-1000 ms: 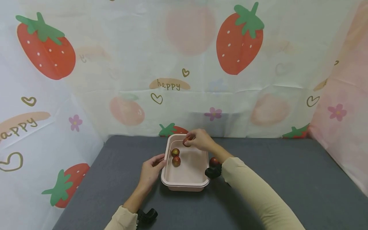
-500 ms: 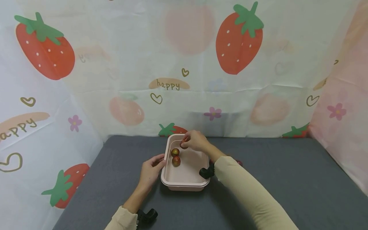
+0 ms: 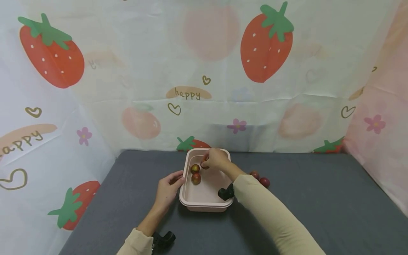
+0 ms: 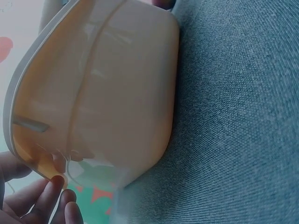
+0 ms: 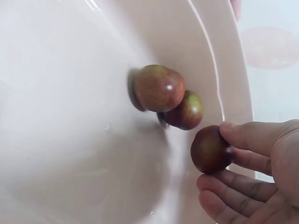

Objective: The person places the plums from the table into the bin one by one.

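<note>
A pale pink plastic box (image 3: 207,205) stands on the table in the head view. My left hand (image 3: 168,187) holds its left rim, and the left wrist view has the fingertips (image 4: 57,181) right at the rim's edge. Two red-green plums (image 3: 196,179) lie side by side on the floor of the box, near its left wall. My right hand (image 3: 217,159) reaches over the far part of the box. Between thumb and fingers it pinches a dark red plum (image 5: 211,150), close beside the other two in the right wrist view.
Two more plums (image 3: 264,182) lie on the grey tabletop (image 3: 306,198) to the right of the box, partly behind the right sleeve (image 3: 264,209). A strawberry-print curtain (image 3: 204,117) rises along the table's back edge.
My right hand has carried its plum leftward and lower into the box, toward the pair. The plums on the table show more beside the sleeve. My left hand stays put.
</note>
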A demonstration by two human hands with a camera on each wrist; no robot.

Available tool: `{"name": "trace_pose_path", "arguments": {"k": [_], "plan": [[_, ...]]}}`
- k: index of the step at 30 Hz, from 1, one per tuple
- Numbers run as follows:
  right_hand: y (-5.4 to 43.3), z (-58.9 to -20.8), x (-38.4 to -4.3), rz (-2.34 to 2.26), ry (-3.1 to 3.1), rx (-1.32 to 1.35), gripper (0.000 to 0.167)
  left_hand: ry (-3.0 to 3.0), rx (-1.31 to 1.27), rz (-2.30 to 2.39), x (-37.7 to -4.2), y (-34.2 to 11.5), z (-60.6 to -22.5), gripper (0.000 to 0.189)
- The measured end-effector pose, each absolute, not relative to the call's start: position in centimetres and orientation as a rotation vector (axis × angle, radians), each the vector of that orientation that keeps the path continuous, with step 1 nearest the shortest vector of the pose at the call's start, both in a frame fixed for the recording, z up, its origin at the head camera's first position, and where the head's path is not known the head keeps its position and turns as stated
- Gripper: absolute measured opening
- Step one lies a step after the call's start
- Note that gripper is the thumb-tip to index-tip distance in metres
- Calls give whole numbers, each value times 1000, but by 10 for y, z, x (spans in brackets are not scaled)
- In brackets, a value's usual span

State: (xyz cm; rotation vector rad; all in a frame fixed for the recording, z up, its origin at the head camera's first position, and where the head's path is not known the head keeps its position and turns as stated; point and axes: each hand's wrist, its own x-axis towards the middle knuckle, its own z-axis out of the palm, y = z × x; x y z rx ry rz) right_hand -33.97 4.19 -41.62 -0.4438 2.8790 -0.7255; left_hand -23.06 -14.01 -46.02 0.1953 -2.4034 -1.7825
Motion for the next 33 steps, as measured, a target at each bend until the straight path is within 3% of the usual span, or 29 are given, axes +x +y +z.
{"name": "trace_pose_path", "arguments": {"k": [18, 33], "plan": [[39, -422, -340, -733, 2875, -429, 15, -2409, 194, -1786, -229, -140, -459, 33], [64, -373, -326, -1066, 2760, -581, 28, -2410, 192, -1782, -227, -140, -457, 34]]}}
